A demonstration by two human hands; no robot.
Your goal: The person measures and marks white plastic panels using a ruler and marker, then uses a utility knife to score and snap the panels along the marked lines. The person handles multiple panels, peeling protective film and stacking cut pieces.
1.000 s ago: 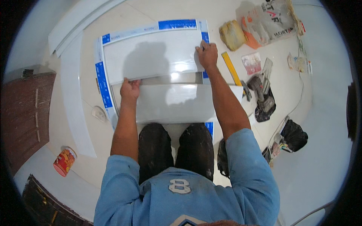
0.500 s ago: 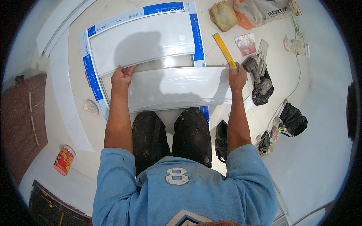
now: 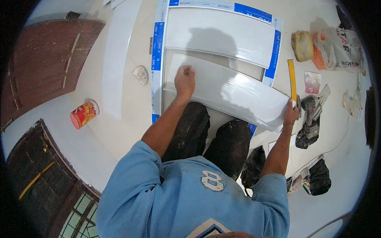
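Two bare hands work a long white glossy panel (image 3: 230, 93) that lies slanted across the pale tiled floor (image 3: 119, 135), just beyond the person's dark-trousered knees (image 3: 210, 139). The left hand (image 3: 185, 80) rests on top of the panel near its left end, fingers curled and pressing down rather than pinching. The right hand (image 3: 291, 114) closes over the panel's lower right corner, fingers wrapped round the edge.

Under the panel sits a white rectangular frame with blue protective tape strips (image 3: 157, 51), and a second white panel (image 3: 220, 35) fills the frame's far half. At the right hand's side lies a yellow ruler (image 3: 292, 79), with a grey power tool (image 3: 311, 105) next to it. A red can (image 3: 83, 114) lies on the floor to the left, well apart; a sack and bags (image 3: 337, 43) sit at the far right.

As I judge it, the risk is the panel slipping: it is glossy, held only at one corner and pinned at the other end, so a skewed push could scrape it over the frame's edge or flex and crease it.
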